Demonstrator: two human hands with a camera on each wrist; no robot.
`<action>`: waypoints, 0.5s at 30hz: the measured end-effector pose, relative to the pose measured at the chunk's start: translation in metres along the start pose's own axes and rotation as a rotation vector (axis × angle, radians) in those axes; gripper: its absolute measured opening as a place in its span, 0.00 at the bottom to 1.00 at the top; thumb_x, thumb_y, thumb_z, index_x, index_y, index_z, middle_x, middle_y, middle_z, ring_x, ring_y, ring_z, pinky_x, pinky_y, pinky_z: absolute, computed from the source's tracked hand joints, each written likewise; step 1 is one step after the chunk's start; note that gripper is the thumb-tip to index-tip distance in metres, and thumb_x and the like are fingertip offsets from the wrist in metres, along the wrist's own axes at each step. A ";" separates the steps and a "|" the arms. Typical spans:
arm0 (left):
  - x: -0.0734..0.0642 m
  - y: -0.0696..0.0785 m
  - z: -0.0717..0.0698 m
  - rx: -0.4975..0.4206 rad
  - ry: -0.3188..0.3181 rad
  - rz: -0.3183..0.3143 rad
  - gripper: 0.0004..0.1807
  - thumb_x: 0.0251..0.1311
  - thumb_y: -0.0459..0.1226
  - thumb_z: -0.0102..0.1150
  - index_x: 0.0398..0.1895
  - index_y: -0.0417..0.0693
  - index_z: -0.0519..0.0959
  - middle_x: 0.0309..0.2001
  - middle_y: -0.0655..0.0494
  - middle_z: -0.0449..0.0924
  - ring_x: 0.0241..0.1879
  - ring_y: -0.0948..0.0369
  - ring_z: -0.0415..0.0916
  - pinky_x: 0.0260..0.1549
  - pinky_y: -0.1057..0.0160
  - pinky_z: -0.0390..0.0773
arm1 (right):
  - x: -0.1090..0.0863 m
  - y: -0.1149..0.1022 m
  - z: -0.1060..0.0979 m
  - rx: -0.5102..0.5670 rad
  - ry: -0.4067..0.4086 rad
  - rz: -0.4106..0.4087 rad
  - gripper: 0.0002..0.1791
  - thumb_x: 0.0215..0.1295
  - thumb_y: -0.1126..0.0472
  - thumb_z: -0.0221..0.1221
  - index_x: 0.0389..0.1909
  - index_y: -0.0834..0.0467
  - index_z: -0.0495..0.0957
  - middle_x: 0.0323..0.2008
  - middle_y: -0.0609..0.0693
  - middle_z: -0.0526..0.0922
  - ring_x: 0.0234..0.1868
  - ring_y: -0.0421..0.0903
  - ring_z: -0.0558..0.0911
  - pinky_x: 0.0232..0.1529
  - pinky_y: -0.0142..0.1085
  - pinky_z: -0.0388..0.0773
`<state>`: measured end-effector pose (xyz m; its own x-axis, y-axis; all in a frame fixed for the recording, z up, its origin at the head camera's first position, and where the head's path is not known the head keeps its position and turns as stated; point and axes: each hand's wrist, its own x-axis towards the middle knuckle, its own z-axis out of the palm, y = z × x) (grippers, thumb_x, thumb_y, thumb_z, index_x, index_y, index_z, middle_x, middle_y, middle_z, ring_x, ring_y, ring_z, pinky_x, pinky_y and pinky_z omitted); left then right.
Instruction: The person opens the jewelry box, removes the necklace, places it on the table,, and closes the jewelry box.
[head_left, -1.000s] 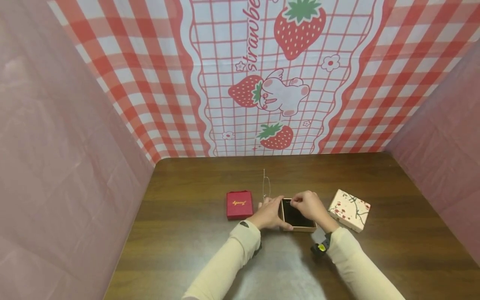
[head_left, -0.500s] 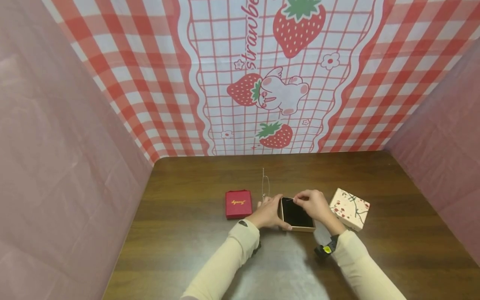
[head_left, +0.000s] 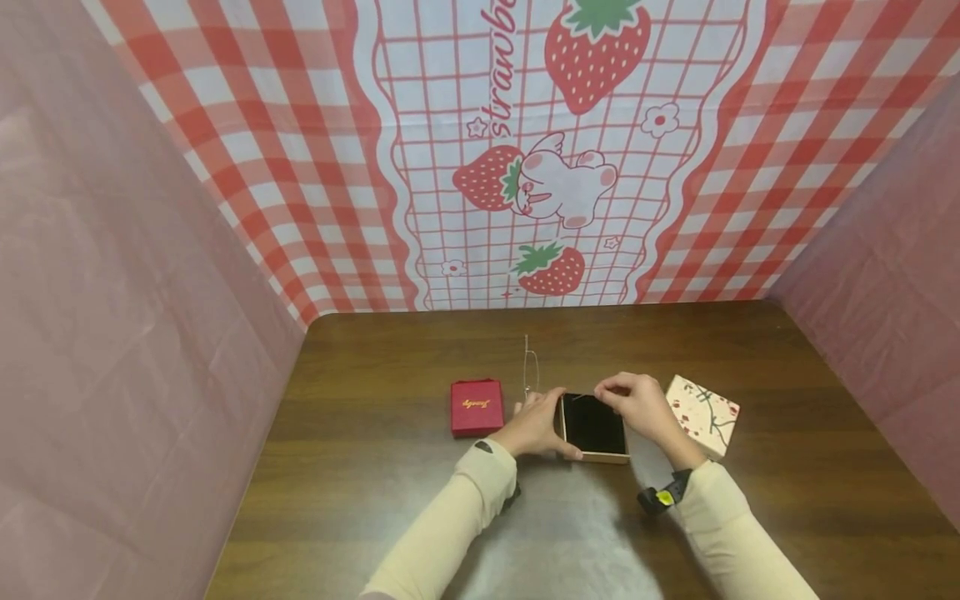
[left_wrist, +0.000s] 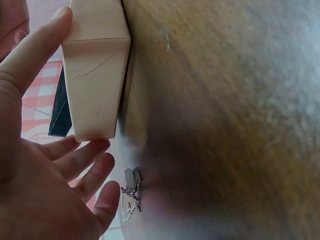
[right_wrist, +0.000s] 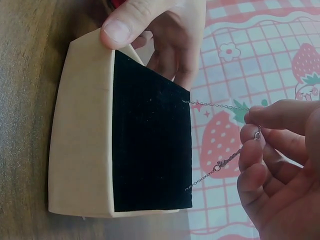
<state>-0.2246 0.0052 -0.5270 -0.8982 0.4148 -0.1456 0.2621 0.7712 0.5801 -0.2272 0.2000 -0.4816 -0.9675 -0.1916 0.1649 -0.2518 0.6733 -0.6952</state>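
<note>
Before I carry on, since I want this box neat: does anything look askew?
Yes: the black pad sits askew in the box. Its far edge stands above the box's walls, not level, by the chain that the right hand pinches.

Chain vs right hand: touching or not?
Touching. The right wrist view shows the right hand pinching the chain in its fingertips, both strands running taut to the black insert.

the box (right_wrist: 82, 125) i grip looks like smooth, matt card, its pad (right_wrist: 150, 145) dull and velvety. the chain (right_wrist: 220, 165) i pinch is shiny metal. the table (head_left: 375, 433) is wood with a glossy sheen, my sleeves (head_left: 457, 517) matt cloth, the curtain (head_left: 135, 333) creased cloth.
</note>
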 end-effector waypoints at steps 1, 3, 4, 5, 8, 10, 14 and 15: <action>0.000 0.000 0.000 0.004 0.003 0.002 0.60 0.33 0.56 0.80 0.72 0.53 0.60 0.67 0.57 0.71 0.63 0.57 0.63 0.54 0.58 0.63 | 0.000 0.001 0.000 0.003 -0.001 0.002 0.04 0.60 0.65 0.64 0.32 0.63 0.85 0.29 0.56 0.85 0.21 0.33 0.74 0.24 0.28 0.74; 0.000 0.000 0.000 0.009 0.007 0.008 0.59 0.33 0.56 0.80 0.72 0.53 0.60 0.67 0.58 0.70 0.64 0.57 0.63 0.54 0.58 0.64 | 0.000 0.001 -0.001 0.008 -0.008 0.004 0.05 0.61 0.65 0.64 0.32 0.64 0.85 0.30 0.56 0.85 0.21 0.33 0.74 0.24 0.28 0.74; 0.000 0.000 0.000 0.012 0.010 0.012 0.59 0.34 0.56 0.80 0.72 0.53 0.60 0.68 0.58 0.70 0.64 0.57 0.63 0.54 0.58 0.64 | 0.000 0.001 -0.001 0.012 -0.009 0.005 0.05 0.61 0.65 0.64 0.32 0.64 0.85 0.29 0.56 0.85 0.21 0.33 0.74 0.24 0.28 0.74; 0.000 0.000 0.000 0.014 0.013 0.014 0.59 0.34 0.56 0.80 0.72 0.53 0.60 0.68 0.58 0.69 0.64 0.57 0.63 0.54 0.58 0.64 | 0.000 0.002 -0.001 0.015 -0.009 0.007 0.05 0.61 0.65 0.64 0.32 0.64 0.85 0.29 0.56 0.85 0.21 0.33 0.74 0.24 0.28 0.74; 0.000 0.000 0.001 0.019 0.022 0.026 0.58 0.34 0.56 0.79 0.72 0.53 0.61 0.68 0.57 0.69 0.65 0.57 0.63 0.55 0.59 0.65 | 0.000 0.002 -0.001 0.019 -0.011 0.009 0.05 0.61 0.65 0.64 0.32 0.64 0.85 0.28 0.55 0.84 0.21 0.33 0.74 0.24 0.28 0.74; 0.000 0.000 0.000 0.026 0.027 0.032 0.57 0.35 0.55 0.79 0.71 0.52 0.61 0.68 0.56 0.69 0.66 0.56 0.62 0.56 0.57 0.65 | 0.000 0.002 -0.001 0.017 -0.011 0.006 0.05 0.61 0.65 0.64 0.32 0.64 0.85 0.28 0.55 0.84 0.21 0.33 0.74 0.24 0.28 0.73; -0.001 0.001 0.000 0.028 0.036 0.038 0.55 0.35 0.54 0.80 0.70 0.50 0.64 0.67 0.54 0.69 0.67 0.55 0.62 0.60 0.54 0.66 | 0.000 0.001 -0.002 0.014 -0.011 0.002 0.04 0.61 0.66 0.64 0.32 0.63 0.85 0.27 0.54 0.83 0.21 0.34 0.74 0.24 0.28 0.73; -0.001 0.002 0.000 0.027 0.040 0.038 0.54 0.35 0.53 0.80 0.69 0.49 0.65 0.66 0.53 0.70 0.67 0.55 0.62 0.60 0.53 0.66 | 0.000 0.001 -0.002 0.014 -0.011 0.001 0.04 0.60 0.66 0.64 0.32 0.64 0.85 0.27 0.54 0.83 0.21 0.34 0.73 0.24 0.28 0.73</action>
<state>-0.2234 0.0064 -0.5258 -0.9006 0.4248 -0.0917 0.3051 0.7683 0.5627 -0.2276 0.2025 -0.4809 -0.9675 -0.1986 0.1562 -0.2501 0.6637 -0.7049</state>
